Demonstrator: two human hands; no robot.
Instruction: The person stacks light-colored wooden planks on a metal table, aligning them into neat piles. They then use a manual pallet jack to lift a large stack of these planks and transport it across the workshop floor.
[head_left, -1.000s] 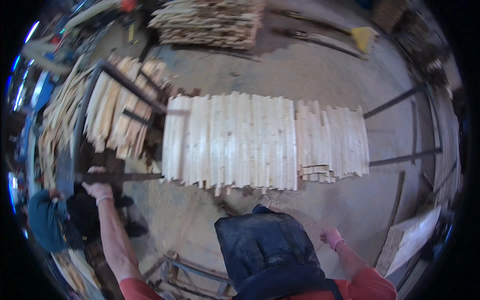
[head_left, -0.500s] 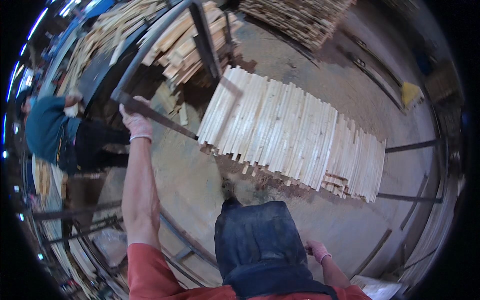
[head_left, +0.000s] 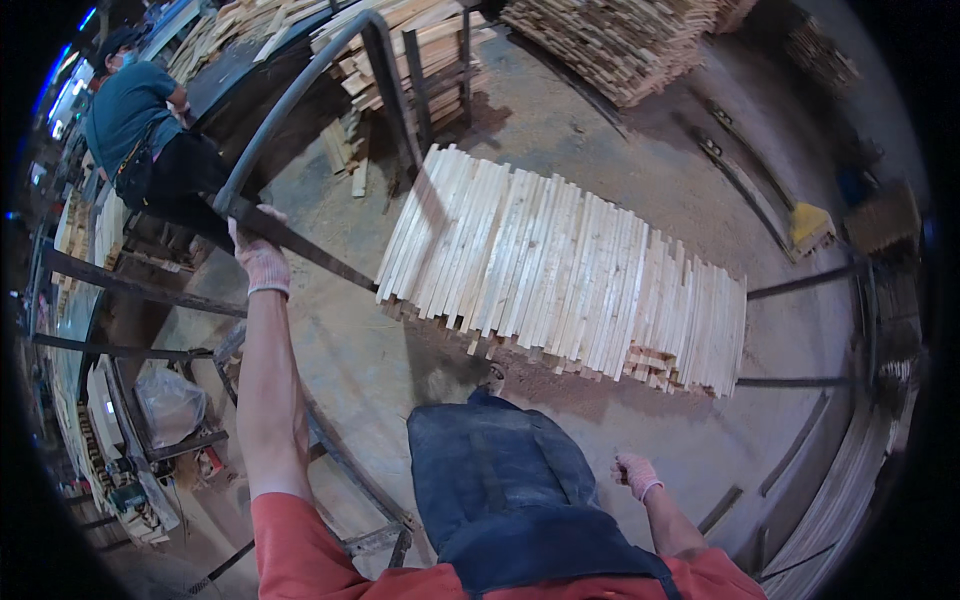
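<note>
My left hand [head_left: 258, 252], in a light pink glove, is stretched out and grips the dark metal bar of a cart frame [head_left: 300, 242] loaded with wooden slats. My right hand [head_left: 634, 473], also gloved, hangs low at my side with fingers curled and nothing in it. In front of me lies a wide, flat stack of pale wooden slats [head_left: 570, 270] on the concrete floor. A dark blue apron [head_left: 500, 480] covers my front.
Another person [head_left: 140, 130] in a teal shirt stands at the far left by the cart. More slat piles [head_left: 620, 45] sit at the back. Metal rails [head_left: 800, 290] run at the right, and a machine with a plastic bag [head_left: 170, 405] stands at the lower left.
The view has swung to the right and the slat stack has shifted toward the centre. My left hand stays on the cart bar; the right hand has dropped lower.
</note>
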